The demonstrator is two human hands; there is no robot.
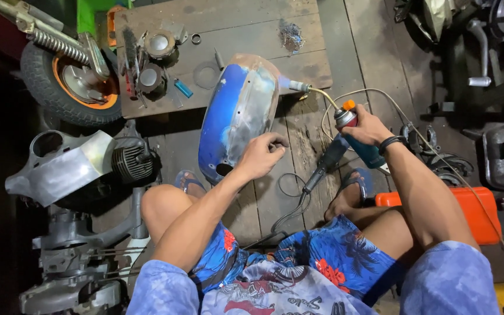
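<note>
Floorboards (298,192) are seen under an upright blue panel (237,114), gripped by the left hand (262,154); the right hand (368,128) is closed around a torch can (357,137) aimed at it.

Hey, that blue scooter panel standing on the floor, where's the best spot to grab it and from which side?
Probably the right rim of the blue panel, coming from the right where the left hand rests: it stands curved and upright, so only its thin edge fits fingers.
</note>
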